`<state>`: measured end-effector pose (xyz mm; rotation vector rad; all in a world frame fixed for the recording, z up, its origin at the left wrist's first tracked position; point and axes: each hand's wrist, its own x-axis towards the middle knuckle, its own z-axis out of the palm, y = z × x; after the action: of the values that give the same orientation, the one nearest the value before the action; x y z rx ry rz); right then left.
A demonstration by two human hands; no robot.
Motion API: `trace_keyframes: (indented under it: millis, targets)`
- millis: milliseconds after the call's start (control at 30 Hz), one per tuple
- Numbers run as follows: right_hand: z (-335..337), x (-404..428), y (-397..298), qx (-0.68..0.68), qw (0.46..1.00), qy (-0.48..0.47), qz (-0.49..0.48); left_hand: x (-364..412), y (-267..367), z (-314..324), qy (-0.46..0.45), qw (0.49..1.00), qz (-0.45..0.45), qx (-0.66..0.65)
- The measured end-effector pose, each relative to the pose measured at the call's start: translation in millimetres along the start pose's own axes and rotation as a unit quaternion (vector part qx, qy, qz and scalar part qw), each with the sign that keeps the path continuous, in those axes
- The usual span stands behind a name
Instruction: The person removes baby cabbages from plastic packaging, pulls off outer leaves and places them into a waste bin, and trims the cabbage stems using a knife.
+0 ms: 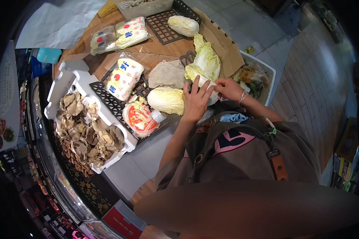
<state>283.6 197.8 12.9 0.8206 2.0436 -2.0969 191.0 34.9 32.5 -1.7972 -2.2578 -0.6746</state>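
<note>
My left hand (196, 103) rests with spread fingers on the base end of a napa cabbage with loose outer leaves (197, 74). At that same end is my right hand (229, 89), its thumb and fingers pinched together; what lies between them is too small to tell. Another napa cabbage (166, 99) lies just left of my left hand. Behind it is a folded grey-beige cloth (168, 74). Loose pale green leaves (208, 61) spread beyond my hands. One more napa cabbage (183, 26) sits in a black plastic crate (164, 31) at the back.
At left, a white foam box (122, 134) holds oyster mushrooms (86, 128). Printed plastic-wrapped vegetables (124, 77) lie on a black crate (107, 101), with more wrapped packs (131, 33) behind. A red-printed bag (140, 118) is near the front edge. At right stands a white bin (270, 77) with scraps.
</note>
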Motion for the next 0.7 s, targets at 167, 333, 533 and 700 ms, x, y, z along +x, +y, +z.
trace_keyframes:
  millis: [167,333,533,700]
  targets:
    - [-8,8,-5,0.155,0.986,-0.055,-0.004,11,-25,12,0.050,0.999,0.000,-0.005]
    - [-36,-16,6,0.027,0.997,-0.069,-0.032,30,-42,28,0.098,0.981,-0.127,-0.111]
    - [-94,-40,88,-0.504,0.846,-0.171,-0.021,40,-63,58,0.216,0.810,-0.345,-0.422]
    - [-100,-41,100,-0.528,0.830,-0.179,0.011,47,-71,56,0.284,0.535,-0.400,-0.688]
